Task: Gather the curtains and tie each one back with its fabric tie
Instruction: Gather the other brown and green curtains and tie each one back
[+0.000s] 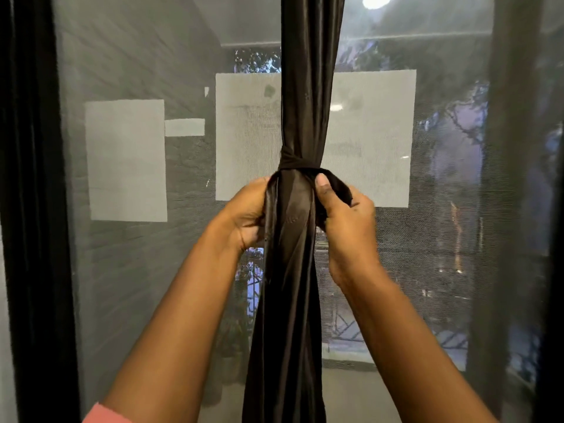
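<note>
A dark brown satin curtain (302,87) hangs gathered into a narrow column in the middle of the view. A dark fabric tie (300,161) is wrapped around it at mid-height. My left hand (244,213) grips the left side of the bundle just below the tie. My right hand (345,215) holds the tie's loose end against the curtain's right side, thumb pressed on the fabric. Below my hands the curtain falls in loose folds to the bottom edge.
A mesh window screen (152,71) fills the background, with pale patches (126,160) on it. A dark frame (33,209) stands at the left and another dark upright (512,178) at the right. Trees and a railing show outside.
</note>
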